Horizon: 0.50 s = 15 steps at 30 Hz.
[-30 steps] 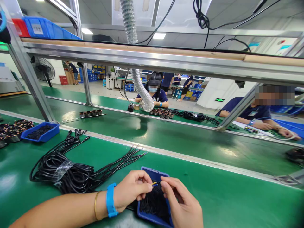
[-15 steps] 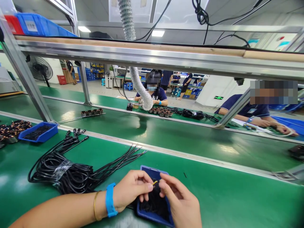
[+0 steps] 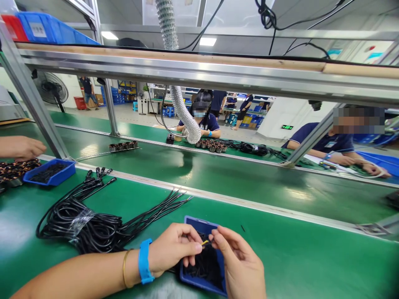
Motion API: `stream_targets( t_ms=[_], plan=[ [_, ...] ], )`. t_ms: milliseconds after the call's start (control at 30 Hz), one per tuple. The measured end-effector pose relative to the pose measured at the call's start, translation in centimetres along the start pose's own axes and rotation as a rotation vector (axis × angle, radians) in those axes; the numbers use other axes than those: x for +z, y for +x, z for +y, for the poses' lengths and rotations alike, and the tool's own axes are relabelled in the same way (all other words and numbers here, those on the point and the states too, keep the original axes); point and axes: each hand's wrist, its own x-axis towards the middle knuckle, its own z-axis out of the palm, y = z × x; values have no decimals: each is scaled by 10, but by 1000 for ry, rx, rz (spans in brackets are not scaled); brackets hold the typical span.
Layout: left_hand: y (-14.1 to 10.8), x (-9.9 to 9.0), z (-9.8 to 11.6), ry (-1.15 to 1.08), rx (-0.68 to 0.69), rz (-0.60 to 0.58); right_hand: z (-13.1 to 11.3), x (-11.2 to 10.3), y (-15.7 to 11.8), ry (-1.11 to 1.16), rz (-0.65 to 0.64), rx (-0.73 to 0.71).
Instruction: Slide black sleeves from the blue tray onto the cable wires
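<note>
My left hand (image 3: 174, 251), with a blue band on the wrist, pinches a thin yellow wire (image 3: 205, 242) between thumb and forefinger. Facing it, my right hand (image 3: 242, 261) has its thumb and fingertips pressed together at the wire's free end. Something small and dark seems to be in that pinch, mostly hidden by the fingers. Both hands are above a blue bin (image 3: 202, 283) that holds many short black tube pieces (image 3: 202, 265). Left of the hands lies a coiled bundle of black cables (image 3: 96, 228), wrapped with clear tape, stripped ends toward the bin.
A second blue bin (image 3: 70, 171) with black pieces stands at the left beside copper-wound coils (image 3: 18, 170). Another person's hand (image 3: 23, 147) reaches over those coils. A metal frame (image 3: 187, 74) crosses above the green bench; a flexible duct (image 3: 181, 110) hangs beyond. Co-workers sit opposite.
My right hand has shifted slightly right, and more of the yellow wire shows between my fingers. Another person's hand has come in at the left over the coils; the row of coils on the far strip moved slightly right.
</note>
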Motion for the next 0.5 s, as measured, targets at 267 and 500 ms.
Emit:
stream_targets(
  t_ms=[267, 500],
  plan=[
    [-1, 1, 1, -11, -1, 13, -8, 3, -10, -126, -9, -233],
    [0, 0, 0, -26, 38, 26, 0, -6, -1, -430, -182, -324]
  ],
)
